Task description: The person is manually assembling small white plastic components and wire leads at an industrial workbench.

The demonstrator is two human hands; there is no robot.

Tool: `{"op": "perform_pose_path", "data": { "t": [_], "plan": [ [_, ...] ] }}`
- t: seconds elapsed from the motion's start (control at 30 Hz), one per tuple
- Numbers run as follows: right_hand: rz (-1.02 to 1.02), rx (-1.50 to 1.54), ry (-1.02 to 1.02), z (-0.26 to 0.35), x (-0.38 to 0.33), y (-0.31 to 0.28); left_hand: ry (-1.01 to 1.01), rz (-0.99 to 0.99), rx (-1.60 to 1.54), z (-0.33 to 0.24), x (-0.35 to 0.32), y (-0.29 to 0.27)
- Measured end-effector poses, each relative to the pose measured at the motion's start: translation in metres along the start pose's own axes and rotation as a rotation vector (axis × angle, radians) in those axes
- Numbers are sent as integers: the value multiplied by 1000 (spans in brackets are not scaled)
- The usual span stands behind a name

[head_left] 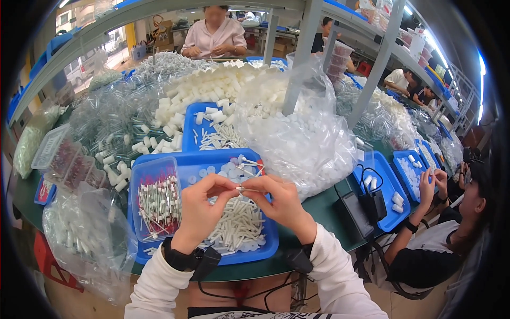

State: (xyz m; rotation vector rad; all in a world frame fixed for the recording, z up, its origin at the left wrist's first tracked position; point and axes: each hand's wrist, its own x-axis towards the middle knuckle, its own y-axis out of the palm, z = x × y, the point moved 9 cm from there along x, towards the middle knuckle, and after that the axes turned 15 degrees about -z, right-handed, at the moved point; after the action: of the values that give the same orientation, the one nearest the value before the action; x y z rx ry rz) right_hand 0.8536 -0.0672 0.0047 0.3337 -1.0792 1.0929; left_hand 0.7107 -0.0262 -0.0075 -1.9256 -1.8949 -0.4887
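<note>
Small white part (pixel 240 189) is between the fingertips of 2 hands, above the blue tray (pixel 272 242) on the green tabletop (pixel 324 212). At far left, 1 clear compartment box (pixel 49 146) holds reddish pieces. Next, 1 clear container (pixel 139 171) sits inside the left side of the tray; it holds many white-headed pins (pixel 159 204), probably to separate them from the loose parts. Left hand (pixel 202 207) has thumb and index finger nearly meeting, with the part's end pinched between them. Under the hands lie loose white sticks (pixel 236 220), perhaps placed there for a short reach. Right hand (pixel 287 207) pinches the other end, its grip almost without gap; holding from 2 sides seems to give alignment. Fingers cover much of the part, so I cannot tell its full shape. Further right are 1 clear bag (pixel 305 143) of white parts, 1 black box (pixel 356 212) and another blue tray (pixel 392 212), near a co-worker (pixel 430 252).
</note>
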Motion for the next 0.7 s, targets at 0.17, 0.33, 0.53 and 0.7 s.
{"op": "perform_pose_path", "data": {
  "t": [0.17, 0.33, 0.53, 0.7],
  "plan": [
    [21, 9, 115, -3, 2, 0, -41, -45, -21, -1, 1, -4],
    [14, -33, 33, -8, 2, -4, -90, -39, -73, 5, 2, -3],
    [-30, -4, 25, -5, 1, -6, -122, -22, -109, 8, 0, -1],
    [-35, 3, -25, -1, -3, -3, -113, -18, -94, 8, -3, -2]
  ]
}}
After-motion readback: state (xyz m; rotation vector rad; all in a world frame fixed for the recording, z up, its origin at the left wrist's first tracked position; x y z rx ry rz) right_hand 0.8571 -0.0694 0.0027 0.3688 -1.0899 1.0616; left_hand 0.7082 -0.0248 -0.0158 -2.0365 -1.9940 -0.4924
